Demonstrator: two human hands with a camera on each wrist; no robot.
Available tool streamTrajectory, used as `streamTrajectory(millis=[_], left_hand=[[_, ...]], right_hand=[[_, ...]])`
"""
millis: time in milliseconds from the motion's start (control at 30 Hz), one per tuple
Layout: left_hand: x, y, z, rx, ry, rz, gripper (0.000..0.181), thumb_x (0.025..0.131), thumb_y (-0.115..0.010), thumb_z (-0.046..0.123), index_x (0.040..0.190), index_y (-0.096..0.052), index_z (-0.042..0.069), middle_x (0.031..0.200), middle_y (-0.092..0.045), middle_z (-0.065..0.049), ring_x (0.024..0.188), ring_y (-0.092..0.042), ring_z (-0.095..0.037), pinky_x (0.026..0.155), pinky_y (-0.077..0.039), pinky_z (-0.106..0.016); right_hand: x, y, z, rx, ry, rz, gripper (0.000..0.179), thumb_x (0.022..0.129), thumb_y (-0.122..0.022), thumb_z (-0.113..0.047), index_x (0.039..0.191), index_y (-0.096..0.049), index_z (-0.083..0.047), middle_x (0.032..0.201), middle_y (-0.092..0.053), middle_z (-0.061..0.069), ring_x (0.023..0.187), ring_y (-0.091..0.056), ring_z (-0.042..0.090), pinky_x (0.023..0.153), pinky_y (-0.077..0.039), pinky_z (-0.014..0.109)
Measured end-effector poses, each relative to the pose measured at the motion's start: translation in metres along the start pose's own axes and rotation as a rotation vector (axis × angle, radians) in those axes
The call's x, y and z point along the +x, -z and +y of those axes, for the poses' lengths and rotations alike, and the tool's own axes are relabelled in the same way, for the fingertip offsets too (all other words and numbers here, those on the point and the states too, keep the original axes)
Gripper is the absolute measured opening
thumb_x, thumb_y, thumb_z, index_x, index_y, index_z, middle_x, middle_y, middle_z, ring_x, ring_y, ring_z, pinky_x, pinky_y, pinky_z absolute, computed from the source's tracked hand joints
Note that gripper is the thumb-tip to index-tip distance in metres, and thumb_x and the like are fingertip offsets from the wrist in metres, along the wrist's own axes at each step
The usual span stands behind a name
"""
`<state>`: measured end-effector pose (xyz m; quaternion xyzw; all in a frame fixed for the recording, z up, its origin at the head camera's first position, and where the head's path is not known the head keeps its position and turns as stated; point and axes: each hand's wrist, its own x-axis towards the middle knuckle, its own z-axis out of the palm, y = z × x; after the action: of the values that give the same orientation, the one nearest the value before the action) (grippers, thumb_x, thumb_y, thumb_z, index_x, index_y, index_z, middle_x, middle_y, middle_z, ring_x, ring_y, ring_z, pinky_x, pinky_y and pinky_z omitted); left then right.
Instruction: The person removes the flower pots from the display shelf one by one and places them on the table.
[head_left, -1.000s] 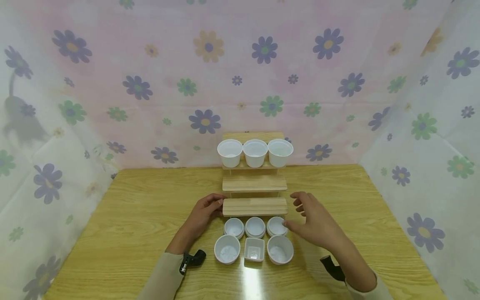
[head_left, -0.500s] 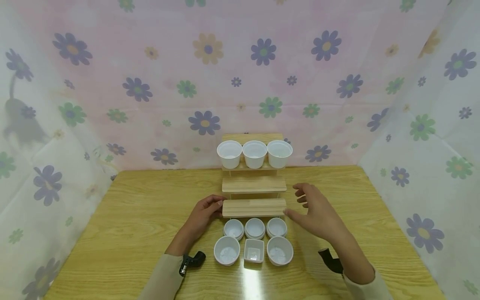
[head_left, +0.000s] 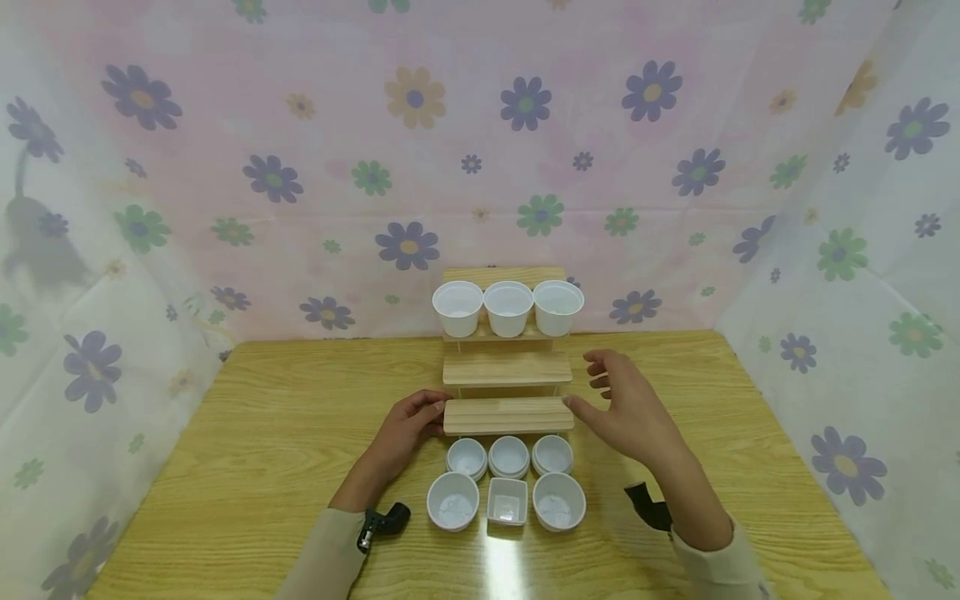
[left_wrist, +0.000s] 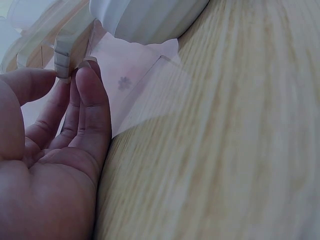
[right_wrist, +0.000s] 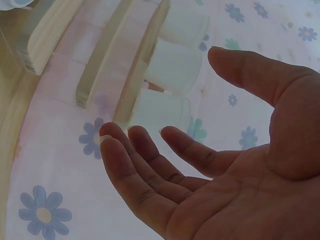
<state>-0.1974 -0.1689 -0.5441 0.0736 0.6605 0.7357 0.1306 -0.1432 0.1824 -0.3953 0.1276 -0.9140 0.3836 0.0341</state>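
In the head view, a tiered wooden display stand stands mid-table. At its left end, my left hand grips the lowest plank. The left wrist view shows that hand's thumb and fingertips on the end of the plank. To the right of the stand, my right hand hovers with relaxed, slightly bent fingers and holds nothing. Its palm shows in the right wrist view, with the stand's planks and white cups beyond. Three white cups, the middle one among them, sit on the top tier.
In front of the stand are three small white round bowls, including a middle one. Nearer are a square white dish and two larger white bowls, left and right. A flowered cloth hangs behind the wooden table.
My right hand has moved up and away from the small bowls, beside the stand's lower tiers. The left hand stays at the plank's end, and the cups and bowls have not moved.
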Motion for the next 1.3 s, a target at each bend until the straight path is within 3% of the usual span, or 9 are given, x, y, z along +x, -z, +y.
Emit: streamTrajectory(millis=[600, 1033, 1300], left_hand=[[-0.001, 0.001, 0.002, 0.001, 0.000, -0.005, 0.034, 0.112, -0.057, 0.018, 0.134, -0.060, -0.008, 0.116, -0.070, -0.010, 0.099, -0.069, -0.021, 0.084, -0.060, -0.031], [0.000, 0.002, 0.000, 0.014, -0.013, -0.028, 0.036, 0.112, -0.056, 0.020, 0.135, -0.060, -0.007, 0.119, -0.070, -0.012, 0.101, -0.069, -0.023, 0.086, -0.060, -0.032], [0.000, 0.003, -0.001, 0.011, -0.015, -0.032, 0.035, 0.112, -0.056, 0.020, 0.135, -0.060, -0.007, 0.118, -0.070, -0.012, 0.101, -0.069, -0.023, 0.086, -0.060, -0.032]], right_hand=[[0.014, -0.001, 0.002, 0.004, -0.001, 0.034, 0.060, 0.098, -0.077, -0.020, 0.146, -0.049, 0.004, 0.131, -0.058, 0.024, 0.118, -0.063, 0.043, 0.099, -0.055, 0.059], [0.030, -0.006, 0.007, 0.069, 0.087, 0.239, 0.066, 0.093, -0.084, -0.018, 0.144, -0.048, 0.005, 0.142, -0.052, 0.024, 0.122, -0.061, 0.043, 0.103, -0.053, 0.058], [0.038, -0.010, 0.004, 0.101, 0.122, 0.306, 0.075, 0.091, -0.087, -0.019, 0.149, -0.045, 0.003, 0.147, -0.048, 0.025, 0.133, -0.057, 0.044, 0.109, -0.050, 0.058]])
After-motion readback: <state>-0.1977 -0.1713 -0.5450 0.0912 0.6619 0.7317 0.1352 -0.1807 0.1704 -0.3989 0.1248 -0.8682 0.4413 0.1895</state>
